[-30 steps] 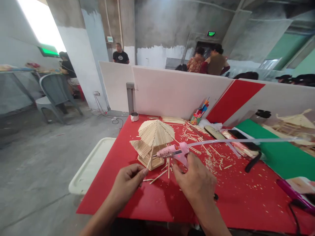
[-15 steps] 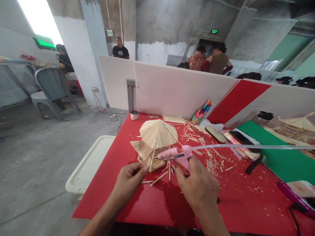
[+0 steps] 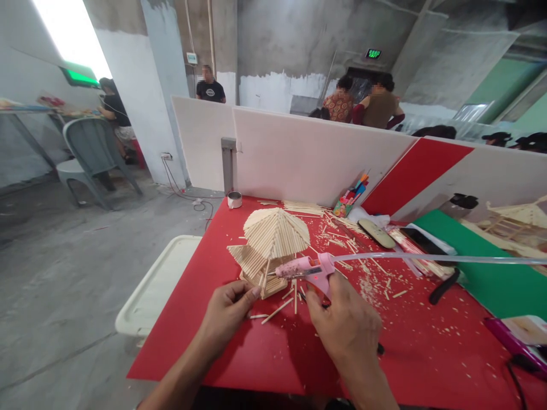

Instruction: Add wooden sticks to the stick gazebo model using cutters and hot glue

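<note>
Our left hand (image 3: 228, 310) pinches the lower end of a thin stick (image 3: 265, 278) between thumb and forefinger, seemingly to steady it while its upper end meets the roof edge of the stick-built model (image 3: 277, 233). That model sits on the red surface (image 3: 239, 353), just ahead of our hands. Our right hand (image 3: 348, 319) wraps around the handle of the pink glue gun (image 3: 314, 270), whose nozzle points left at the stick; whether they touch, we cannot tell. This sideways hold probably leaves our view of the joint open.

Loose sticks (image 3: 277, 311) lie before the model, close under our working space. From the gun's back, a long clear glue stick (image 3: 405, 258) reaches over the phone (image 3: 421, 239) and green board (image 3: 491, 267), so turning the gun could sweep it across them. Behind, a pen holder (image 3: 344, 208) and tape roll (image 3: 234, 199) stand near the white partition (image 3: 290, 154).
</note>
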The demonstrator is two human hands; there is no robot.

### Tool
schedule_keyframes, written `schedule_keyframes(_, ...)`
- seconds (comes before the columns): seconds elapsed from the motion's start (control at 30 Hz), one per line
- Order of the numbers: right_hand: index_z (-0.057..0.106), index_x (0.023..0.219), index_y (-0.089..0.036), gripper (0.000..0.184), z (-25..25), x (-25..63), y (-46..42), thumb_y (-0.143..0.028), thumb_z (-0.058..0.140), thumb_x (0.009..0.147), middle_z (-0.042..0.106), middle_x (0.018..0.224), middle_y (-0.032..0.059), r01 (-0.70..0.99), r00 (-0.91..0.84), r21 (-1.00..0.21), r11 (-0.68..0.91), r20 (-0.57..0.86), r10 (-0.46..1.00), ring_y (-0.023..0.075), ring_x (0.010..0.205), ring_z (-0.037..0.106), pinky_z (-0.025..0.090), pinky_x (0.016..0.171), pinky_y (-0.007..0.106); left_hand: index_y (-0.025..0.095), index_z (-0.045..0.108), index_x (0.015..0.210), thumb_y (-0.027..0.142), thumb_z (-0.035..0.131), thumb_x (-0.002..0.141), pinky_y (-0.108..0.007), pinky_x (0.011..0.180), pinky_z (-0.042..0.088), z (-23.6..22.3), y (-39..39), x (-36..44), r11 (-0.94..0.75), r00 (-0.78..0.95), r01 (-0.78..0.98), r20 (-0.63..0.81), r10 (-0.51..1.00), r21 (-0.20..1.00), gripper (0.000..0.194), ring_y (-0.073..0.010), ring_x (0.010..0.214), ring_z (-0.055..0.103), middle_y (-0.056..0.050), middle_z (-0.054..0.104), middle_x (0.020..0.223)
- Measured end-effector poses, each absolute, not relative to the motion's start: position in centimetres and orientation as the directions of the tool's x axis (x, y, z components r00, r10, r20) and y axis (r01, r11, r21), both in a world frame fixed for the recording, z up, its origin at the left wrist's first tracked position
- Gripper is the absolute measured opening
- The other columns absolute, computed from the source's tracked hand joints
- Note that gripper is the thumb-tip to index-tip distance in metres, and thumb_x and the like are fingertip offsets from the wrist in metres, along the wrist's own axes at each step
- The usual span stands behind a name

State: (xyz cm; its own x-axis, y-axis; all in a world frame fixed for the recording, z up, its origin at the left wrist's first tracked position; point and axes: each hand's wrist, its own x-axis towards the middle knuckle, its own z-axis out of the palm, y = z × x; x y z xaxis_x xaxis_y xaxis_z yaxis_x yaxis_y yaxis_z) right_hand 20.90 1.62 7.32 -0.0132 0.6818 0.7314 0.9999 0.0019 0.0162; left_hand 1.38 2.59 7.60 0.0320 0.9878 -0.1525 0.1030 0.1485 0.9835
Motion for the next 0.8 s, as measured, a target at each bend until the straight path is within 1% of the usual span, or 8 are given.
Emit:
schedule_keyframes(0.17, 0.056, 0.093, -0.016, 0.022, 7.08, 20.89, 1.62, -0.032, 0.043, 0.086, 0.062, 0.067, 0.0025, 1.000, -0.029, 0.016, 0.025, 0.749, 0.662, 0.0155, 0.058, 0.055, 0.030, 0.053, 0.026, 0.018, 0.048, 0.051, 0.053, 0.062, 0.072, -0.022, 0.042, 0.022, 7.55, 2.73, 1.51, 0.143, 0.045, 0.108, -0.149, 0.988, 0.984, 0.043, -0.0064, 0.040, 0.031, 0.006, 0.042, 0.043)
schedule_keyframes(0.3, 0.056, 0.090, -0.017, 0.020, 6.99, 20.90, 1.69, -0.032, 0.044, 0.086, 0.061, 0.065, 0.0021, 1.000, -0.011, 0.004, 0.013, 0.740, 0.672, 0.0149, 0.057, 0.054, 0.029, 0.053, 0.026, 0.018, 0.048, 0.051, 0.054, 0.061, 0.071, -0.022, 0.042, 0.022, 7.50, 2.72, 1.53, 0.145, 0.045, 0.116, -0.151, 0.988, 0.983, 0.043, -0.0063, 0.040, 0.031, 0.006, 0.042, 0.043)
schedule_keyframes(0.4, 0.057, 0.093, -0.016, 0.021, 7.02, 20.90, 1.77, -0.031, 0.044, 0.086, 0.061, 0.065, 0.0021, 1.000, -0.011, 0.004, 0.012, 0.743, 0.670, 0.0147, 0.057, 0.054, 0.028, 0.053, 0.026, 0.018, 0.048, 0.052, 0.053, 0.061, 0.072, -0.022, 0.042, 0.022, 7.48, 2.77, 1.54, 0.150, 0.046, 0.121, -0.156, 0.987, 0.981, 0.042, -0.0064, 0.040, 0.031, 0.005, 0.042, 0.044)
schedule_keyframes(0.6, 0.056, 0.092, -0.017, 0.019, 7.00, 20.76, 1.77, -0.032, 0.045, 0.086, 0.062, 0.066, 0.0009, 1.000, 0.015, -0.003, -0.019, 0.716, 0.698, 0.0143, 0.058, 0.054, 0.026, 0.053, 0.026, 0.018, 0.047, 0.053, 0.055, 0.059, 0.071, -0.022, 0.043, 0.023, 7.15, 3.04, 1.50, 0.148, 0.062, 0.138, -0.158, 0.986, 0.979, 0.043, -0.0066, 0.040, 0.032, 0.006, 0.042, 0.044)
schedule_keyframes(0.8, 0.056, 0.093, -0.016, 0.023, 6.77, 20.88, 1.79, -0.034, 0.041, 0.088, 0.062, 0.065, 0.0009, 1.000, -0.005, 0.017, -0.012, 0.742, 0.670, 0.0144, 0.056, 0.055, 0.028, 0.054, 0.026, 0.019, 0.045, 0.052, 0.054, 0.059, 0.072, -0.023, 0.043, 0.021, 6.85, 3.15, 1.55, 0.139, 0.064, 0.143, -0.149, 0.987, 0.980, 0.043, -0.0062, 0.040, 0.030, 0.006, 0.039, 0.043)
